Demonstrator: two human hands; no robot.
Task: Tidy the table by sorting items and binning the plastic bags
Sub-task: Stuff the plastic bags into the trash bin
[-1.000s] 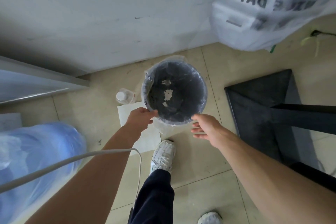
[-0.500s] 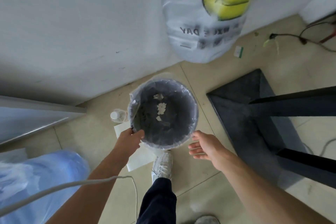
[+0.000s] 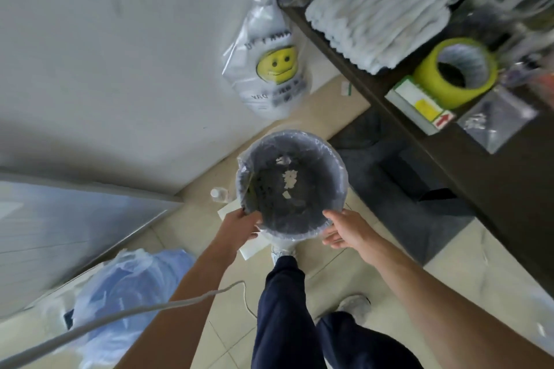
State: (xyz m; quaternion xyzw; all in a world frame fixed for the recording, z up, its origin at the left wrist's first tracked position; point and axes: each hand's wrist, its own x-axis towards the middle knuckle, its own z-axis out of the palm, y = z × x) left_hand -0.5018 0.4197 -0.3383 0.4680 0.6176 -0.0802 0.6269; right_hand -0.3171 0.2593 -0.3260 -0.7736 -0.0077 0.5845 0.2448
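Observation:
A round grey bin (image 3: 335, 165) lined with a clear plastic bag sits in the middle of the view, with white paper scraps at its bottom. My left hand (image 3: 239, 225) grips the bin's near-left rim. My right hand (image 3: 344, 228) is against the near-right rim with fingers spread, holding nothing. A clear plastic bag with a yellow smiley face (image 3: 269, 69) hangs off the end of the dark table (image 3: 494, 189) at the right. On the table lie a stack of white cloths (image 3: 377, 9), a yellow tape roll (image 3: 455, 72) and a small clear bag (image 3: 494, 123).
A small plastic bottle (image 3: 218, 193) stands on the tiled floor left of the bin, with a white sheet (image 3: 251, 249) under it. A blue bundle in plastic (image 3: 129, 287) lies at the lower left. The table's black leg base (image 3: 398, 198) spreads right of the bin. A white cable (image 3: 120, 314) crosses my left arm.
The view has swung up and right, bringing the table top into sight. The bin has come nearer, my left hand still on its rim, and my right hand has closed in on it.

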